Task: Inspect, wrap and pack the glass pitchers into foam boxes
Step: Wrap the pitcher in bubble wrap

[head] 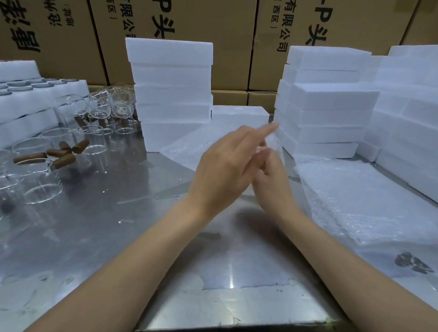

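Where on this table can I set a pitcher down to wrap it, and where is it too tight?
Bare steel table lies open near the front edge, between the glass pitchers on the left and the bubble wrap sheets on the right. The left hand and right hand hover mid-table. Crowded: the far side, with foam box stacks and.

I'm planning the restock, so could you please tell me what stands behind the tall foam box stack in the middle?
Behind the foam box stack stand printed cardboard cartons, filling the background. Their lower parts, behind the stack, are hidden.
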A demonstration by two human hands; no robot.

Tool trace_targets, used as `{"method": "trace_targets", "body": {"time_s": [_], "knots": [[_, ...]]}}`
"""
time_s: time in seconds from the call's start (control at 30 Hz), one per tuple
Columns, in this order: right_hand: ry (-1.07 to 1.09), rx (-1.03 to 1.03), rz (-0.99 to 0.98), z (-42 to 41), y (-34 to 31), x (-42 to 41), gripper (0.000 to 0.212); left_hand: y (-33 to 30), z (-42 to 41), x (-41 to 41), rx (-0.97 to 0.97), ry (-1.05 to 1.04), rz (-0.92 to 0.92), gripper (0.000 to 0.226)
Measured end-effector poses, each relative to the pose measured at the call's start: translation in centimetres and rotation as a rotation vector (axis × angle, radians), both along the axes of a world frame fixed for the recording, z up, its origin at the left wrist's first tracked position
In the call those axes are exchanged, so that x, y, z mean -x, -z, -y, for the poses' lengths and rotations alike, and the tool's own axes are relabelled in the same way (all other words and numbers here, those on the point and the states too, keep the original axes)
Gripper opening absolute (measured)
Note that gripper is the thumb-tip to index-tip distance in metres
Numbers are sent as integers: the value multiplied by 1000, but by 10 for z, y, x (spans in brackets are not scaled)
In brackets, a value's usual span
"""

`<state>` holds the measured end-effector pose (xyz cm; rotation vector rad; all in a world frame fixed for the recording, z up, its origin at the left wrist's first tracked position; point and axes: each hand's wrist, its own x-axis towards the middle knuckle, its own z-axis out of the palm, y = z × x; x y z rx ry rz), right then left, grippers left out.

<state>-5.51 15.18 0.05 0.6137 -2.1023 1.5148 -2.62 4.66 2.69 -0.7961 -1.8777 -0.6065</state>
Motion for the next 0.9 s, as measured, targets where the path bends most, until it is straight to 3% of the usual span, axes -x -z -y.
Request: {"method": "trace_targets", "body": {"time_s": [0.07, 0.17, 0.23, 0.37, 0.53, 0.6, 0.7, 0.9], "knots": [[-27, 190, 137, -2, -2, 3, 10, -4, 11, 6, -101, -47, -14, 33], [-33, 350, 331, -9, -3, 7, 11, -7, 34, 18, -419, -182, 87, 31], [-59, 421, 437, -14, -3, 10, 12, -7, 51, 25, -675, -202, 314, 35], [-218, 547, 561, -15, -3, 12, 9, -2, 64, 36, -1010, 88, 783, 44], [-348, 618, 631, -15, 0, 13, 26, 6, 55, 38, -878, 306, 1004, 41], [-426, 610, 675, -15, -1, 15, 20, 7, 53, 38, -886, 335, 1020, 28], [-351, 516, 628, -14, -8, 16, 22, 9, 48, 38, -893, 423, 1063, 18], [-361, 555, 606, -22, -7, 15, 15, 10, 49, 37, -919, 628, 1150, 17]]}}
